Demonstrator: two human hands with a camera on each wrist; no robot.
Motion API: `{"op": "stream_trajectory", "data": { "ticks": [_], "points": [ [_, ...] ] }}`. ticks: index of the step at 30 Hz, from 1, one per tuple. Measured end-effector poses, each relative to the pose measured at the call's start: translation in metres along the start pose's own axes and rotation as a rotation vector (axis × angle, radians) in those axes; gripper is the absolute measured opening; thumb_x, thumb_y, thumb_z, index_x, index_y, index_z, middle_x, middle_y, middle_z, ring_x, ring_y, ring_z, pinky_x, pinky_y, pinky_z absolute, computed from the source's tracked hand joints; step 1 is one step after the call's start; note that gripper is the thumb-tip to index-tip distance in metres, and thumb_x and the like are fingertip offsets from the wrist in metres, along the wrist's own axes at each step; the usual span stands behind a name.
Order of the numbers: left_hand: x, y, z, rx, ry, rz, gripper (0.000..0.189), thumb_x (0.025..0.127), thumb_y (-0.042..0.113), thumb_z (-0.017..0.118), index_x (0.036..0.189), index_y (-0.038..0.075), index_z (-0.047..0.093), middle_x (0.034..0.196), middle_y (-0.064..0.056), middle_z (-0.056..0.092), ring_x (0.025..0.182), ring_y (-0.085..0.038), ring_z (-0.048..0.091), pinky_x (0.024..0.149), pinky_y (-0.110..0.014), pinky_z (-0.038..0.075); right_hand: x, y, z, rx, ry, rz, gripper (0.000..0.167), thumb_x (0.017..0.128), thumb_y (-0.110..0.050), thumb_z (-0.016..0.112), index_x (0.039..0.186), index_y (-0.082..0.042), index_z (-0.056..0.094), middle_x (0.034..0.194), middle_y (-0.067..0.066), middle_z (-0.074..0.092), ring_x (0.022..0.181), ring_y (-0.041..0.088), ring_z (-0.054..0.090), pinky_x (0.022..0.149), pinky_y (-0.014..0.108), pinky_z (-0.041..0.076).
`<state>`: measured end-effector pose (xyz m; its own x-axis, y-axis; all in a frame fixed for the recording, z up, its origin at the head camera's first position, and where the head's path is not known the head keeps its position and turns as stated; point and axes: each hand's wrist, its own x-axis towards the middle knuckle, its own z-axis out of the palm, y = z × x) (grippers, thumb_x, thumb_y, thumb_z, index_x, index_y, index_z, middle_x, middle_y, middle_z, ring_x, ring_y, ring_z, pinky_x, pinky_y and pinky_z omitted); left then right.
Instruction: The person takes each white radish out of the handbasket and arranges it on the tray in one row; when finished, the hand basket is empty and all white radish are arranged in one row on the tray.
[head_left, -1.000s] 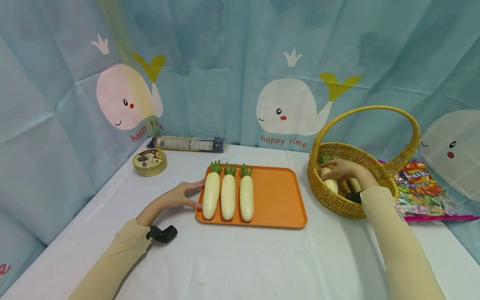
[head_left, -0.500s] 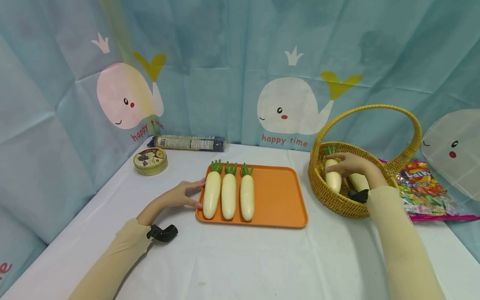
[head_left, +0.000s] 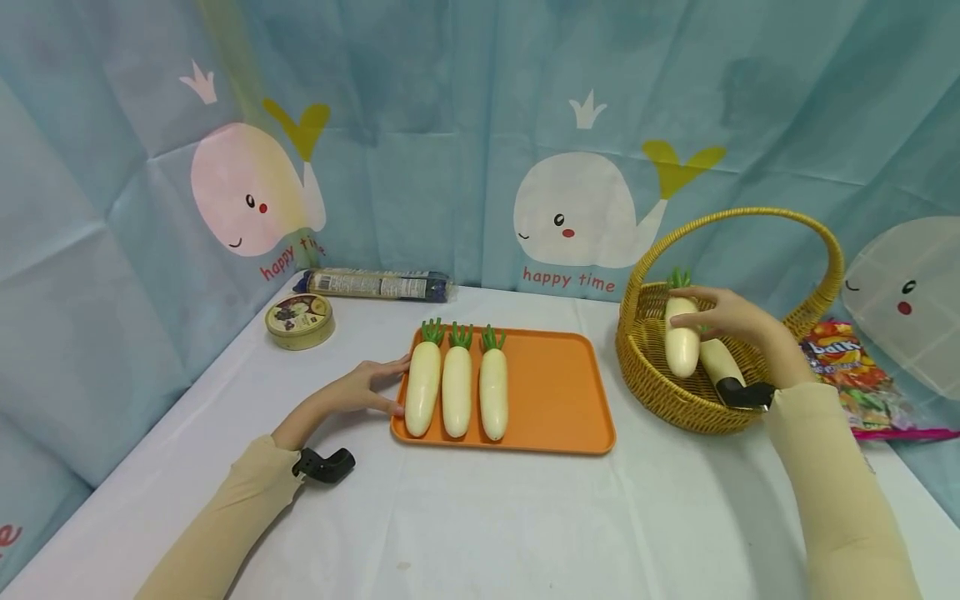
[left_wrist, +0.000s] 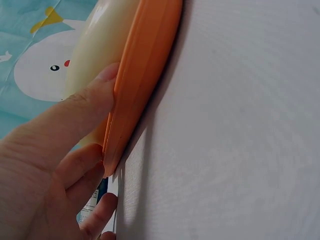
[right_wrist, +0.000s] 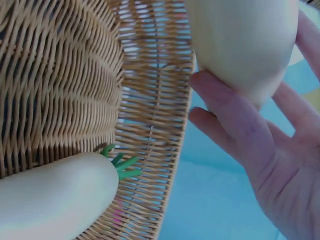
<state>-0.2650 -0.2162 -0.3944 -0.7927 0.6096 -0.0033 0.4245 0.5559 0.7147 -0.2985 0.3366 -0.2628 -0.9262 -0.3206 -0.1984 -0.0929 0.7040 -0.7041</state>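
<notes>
Though aloft, radish (head_left: 682, 346) near basket rim (right_wrist: 179, 127)

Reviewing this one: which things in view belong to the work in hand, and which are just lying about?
Probably part of the work:
orange tray, touched by the left hand
three radishes on it
held radish, in the right hand
wicker basket
another radish lying in it

Apparently just lying about:
round tin
long packet
colourful bag
</notes>
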Motion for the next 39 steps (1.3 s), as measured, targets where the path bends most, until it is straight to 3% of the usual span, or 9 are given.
{"op": "stream_trajectory", "data": {
  "ticks": [7, 11, 18, 23, 31, 39],
  "points": [
    [0.000, 0.001, -0.002, 0.020, 0.005, -0.007, 0.083, 0.074, 0.033, 0.073, 0.137, -0.001, 0.032, 0.142, -0.016, 0.024, 0.128, -0.038, 0.018, 0.098, -0.057, 0.016, -0.011, -0.014, 0.007, -0.045, 0.132, -0.022, 0.074, 0.083, -0.037, 0.063, 0.142, -0.011, 0.027, 0.146, 0.019, -0.006, 0.112, 0.043, 0.042, 0.076, 0.042, 0.048],
    [-0.001, 0.003, -0.004, 0.027, 0.005, -0.016, 0.084, 0.073, 0.035, 0.073, 0.137, 0.000, 0.032, 0.142, -0.016, 0.024, 0.128, -0.038, 0.017, 0.098, -0.057, 0.015, -0.017, -0.019, 0.010, -0.063, 0.161, -0.027, 0.073, 0.083, -0.038, 0.063, 0.142, -0.013, 0.028, 0.147, 0.018, -0.004, 0.106, 0.041, 0.048, 0.076, 0.043, 0.048],
    [-0.002, 0.003, -0.004, 0.015, 0.009, 0.005, 0.084, 0.073, 0.033, 0.073, 0.137, -0.002, 0.031, 0.141, -0.017, 0.024, 0.128, -0.038, 0.018, 0.098, -0.056, 0.017, -0.031, -0.028, 0.018, -0.023, 0.157, -0.059, 0.069, 0.084, -0.034, 0.063, 0.141, -0.017, 0.030, 0.148, 0.012, -0.003, 0.110, 0.040, 0.045, 0.077, 0.043, 0.047],
    [-0.002, 0.000, -0.001, -0.004, 0.005, 0.018, 0.083, 0.074, 0.031, 0.074, 0.137, -0.003, 0.031, 0.141, -0.018, 0.025, 0.128, -0.037, 0.018, 0.099, -0.055, 0.016, -0.038, -0.029, 0.027, -0.005, 0.142, -0.081, 0.070, 0.084, -0.032, 0.063, 0.142, -0.012, 0.028, 0.148, 0.012, -0.002, 0.113, 0.040, 0.042, 0.075, 0.041, 0.048],
    [0.000, -0.002, 0.002, -0.007, 0.005, 0.013, 0.085, 0.072, 0.035, 0.074, 0.137, 0.000, 0.032, 0.142, -0.016, 0.024, 0.128, -0.035, 0.018, 0.099, -0.053, 0.018, -0.059, -0.036, 0.042, -0.033, 0.142, -0.131, 0.067, 0.086, -0.029, 0.061, 0.141, -0.011, 0.029, 0.148, 0.013, 0.002, 0.098, 0.024, 0.054, 0.073, 0.040, 0.049],
    [0.001, -0.001, 0.002, -0.017, -0.002, 0.040, 0.085, 0.073, 0.032, 0.074, 0.137, -0.002, 0.031, 0.141, -0.017, 0.024, 0.128, -0.034, 0.020, 0.099, -0.051, 0.021, -0.069, -0.045, 0.066, 0.064, 0.131, -0.185, 0.065, 0.083, -0.022, 0.066, 0.138, -0.008, 0.035, 0.147, 0.015, 0.007, 0.114, 0.043, 0.040, 0.071, 0.035, 0.050]
  ]
}}
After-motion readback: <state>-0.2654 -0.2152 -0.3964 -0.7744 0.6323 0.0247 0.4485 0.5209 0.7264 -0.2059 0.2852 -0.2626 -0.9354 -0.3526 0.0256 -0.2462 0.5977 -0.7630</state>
